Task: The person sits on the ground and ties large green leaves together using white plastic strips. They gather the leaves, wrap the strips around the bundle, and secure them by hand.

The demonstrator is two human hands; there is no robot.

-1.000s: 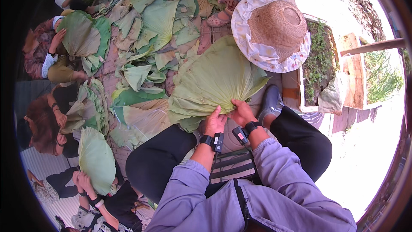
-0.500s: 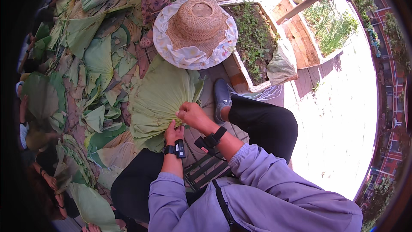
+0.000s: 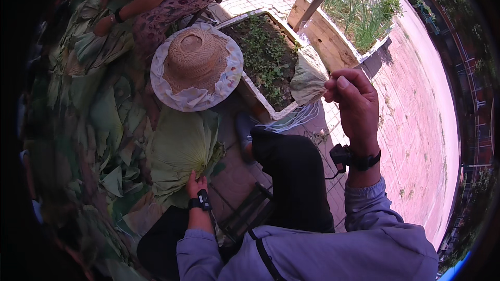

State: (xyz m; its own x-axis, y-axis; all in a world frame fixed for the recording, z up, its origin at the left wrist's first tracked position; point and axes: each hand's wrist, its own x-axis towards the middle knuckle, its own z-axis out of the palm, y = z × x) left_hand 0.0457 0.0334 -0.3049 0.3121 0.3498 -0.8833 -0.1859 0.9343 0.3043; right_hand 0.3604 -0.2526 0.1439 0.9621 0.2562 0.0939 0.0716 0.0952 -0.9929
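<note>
Large pale-green lotus leaves (image 3: 174, 145), lying together with their veins running toward one point, spread out in front of my left knee. My left hand (image 3: 195, 182) is closed on them at the point where the veins meet. My right hand (image 3: 354, 96) is raised at the right, thumb and fingers pressed together in a pinch. Its fingertips overlap the edge of a dry, folded leaf (image 3: 308, 78) draped over the planter's corner. Whether they touch that leaf, or what is between them, I cannot make out.
A straw hat (image 3: 192, 67) with a white cloth brim is ahead. Beside it stands a planter (image 3: 255, 99) of low greens; a second planter (image 3: 323, 39) holds grassy plants and a pole (image 3: 320, 0). White strings (image 3: 294, 119) lie nearby. At upper left a person's arm (image 3: 138, 8) reaches into leaves.
My right hand has left the lotus leaves and risen to the right, beside the planter's corner. My left hand stays on the leaves. The whole view has shifted.
</note>
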